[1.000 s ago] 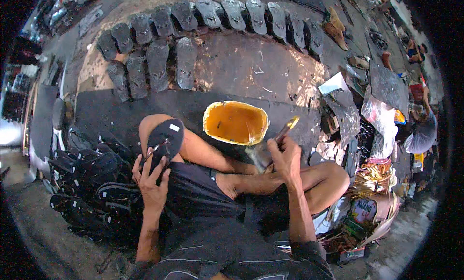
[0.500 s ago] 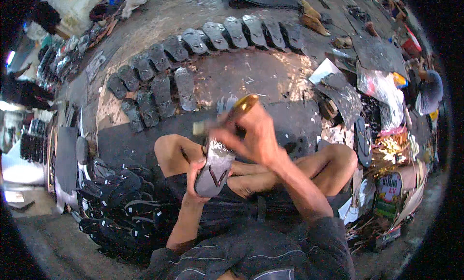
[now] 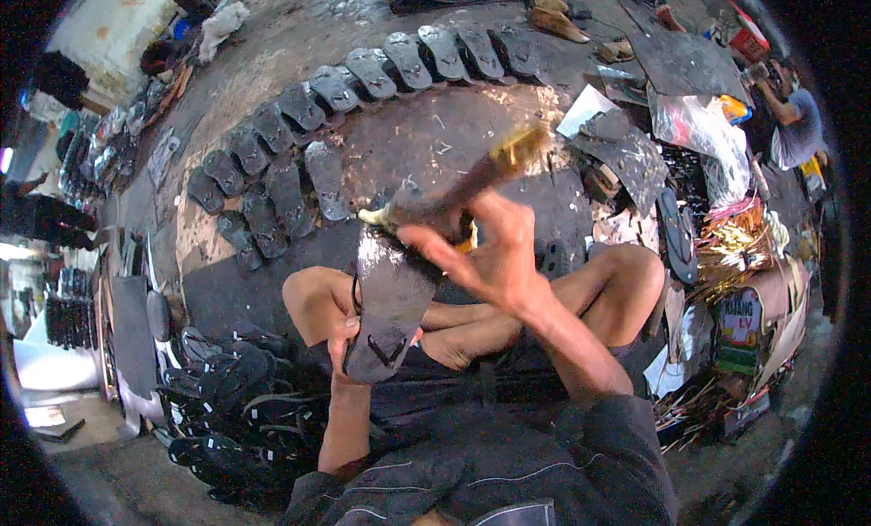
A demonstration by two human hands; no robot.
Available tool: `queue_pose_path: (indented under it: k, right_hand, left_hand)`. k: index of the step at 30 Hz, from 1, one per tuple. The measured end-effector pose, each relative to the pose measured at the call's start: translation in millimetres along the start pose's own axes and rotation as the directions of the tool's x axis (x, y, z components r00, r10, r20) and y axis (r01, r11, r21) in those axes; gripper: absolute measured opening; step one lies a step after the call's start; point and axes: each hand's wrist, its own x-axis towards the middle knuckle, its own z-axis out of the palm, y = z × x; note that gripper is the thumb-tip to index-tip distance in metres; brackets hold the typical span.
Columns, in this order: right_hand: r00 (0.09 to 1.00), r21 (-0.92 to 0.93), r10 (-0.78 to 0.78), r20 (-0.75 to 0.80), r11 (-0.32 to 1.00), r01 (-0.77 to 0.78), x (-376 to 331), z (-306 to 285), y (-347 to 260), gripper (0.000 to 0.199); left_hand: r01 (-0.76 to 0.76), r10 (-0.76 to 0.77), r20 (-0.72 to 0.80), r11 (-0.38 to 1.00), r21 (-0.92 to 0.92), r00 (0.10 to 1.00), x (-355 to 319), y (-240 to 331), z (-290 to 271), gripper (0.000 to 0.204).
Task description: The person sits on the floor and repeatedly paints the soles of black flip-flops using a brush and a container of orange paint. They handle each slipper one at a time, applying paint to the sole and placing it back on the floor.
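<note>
1. The right hand point(image 3: 494, 254) pinches the wooden handle of a glue brush point(image 3: 472, 186) between thumb and forefinger, the other fingers fanned loose, and the bristle end lies against the top of a dark sandal sole.
2. The left hand point(image 3: 343, 331) curls around the lower edge of the sandal sole point(image 3: 390, 299), holding it tilted above the person's crossed legs, its wet, shiny face turned up.
3. The sole looks light and bendy, probably rubber, and its coated face appears tacky; the dry rim and underside seem the safest places to hold it.
4. Behind the brush, an arc of coated soles point(image 3: 363, 81) lies face-up on the stained floor point(image 3: 299, 27), well apart from the hands.
5. A pile of finished black sandals point(image 3: 227, 399) sits just beside the left knee; plastic bags and scraps point(image 3: 699, 136) crowd the right side.
</note>
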Motion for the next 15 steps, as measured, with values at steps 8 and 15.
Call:
queue_pose_path:
  k: [8, 15]
  right_hand:
    - [0.927, 0.358, 0.119, 0.355, 0.899, -0.253, -80, 10, -19, 0.025]
    - [0.943, 0.174, 0.332, 0.009, 0.928, -0.328, -15, 15, -11, 0.032]
  left_hand:
    - [-0.116, 0.142, -0.122, 0.973, 0.199, 0.982, 52, -13, 2, 0.059]
    - [-0.107, 0.101, -0.061, 0.989, -0.104, 0.993, 59, -8, 16, 0.048]
